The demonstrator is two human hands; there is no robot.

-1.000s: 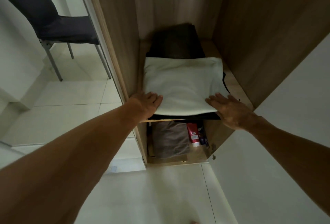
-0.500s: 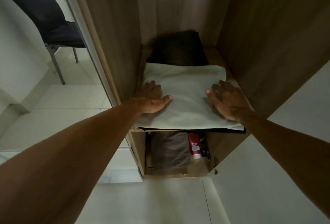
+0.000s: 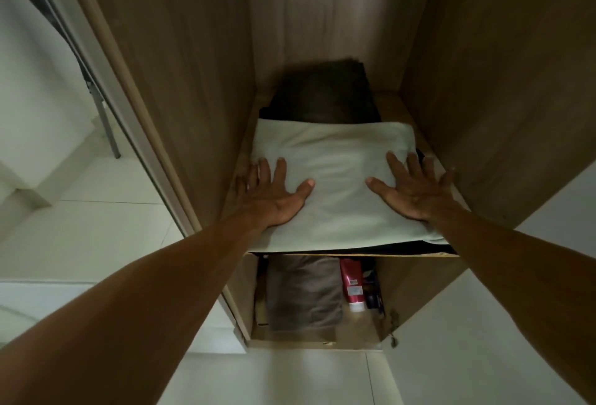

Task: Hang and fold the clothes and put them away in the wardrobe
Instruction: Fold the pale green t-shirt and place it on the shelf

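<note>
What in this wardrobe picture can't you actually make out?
Head view only:
- Dark garment under the pale folded cloth: only its edge shows.
- Dark folded pile behind: blurred and in shadow.
- Label on the red tube below: too small.
- Items right of the tube: hidden by the shelf.
- Chair leg: rest cut off.

Pale cream folded cloth, plain, atop a black garment; dark brown folded pile behind. Wardrobe panels: light brown wood grain. Lower compartment: grey-brown folded fabric; red tube with white cap and label. Floor: white tiles.
</note>
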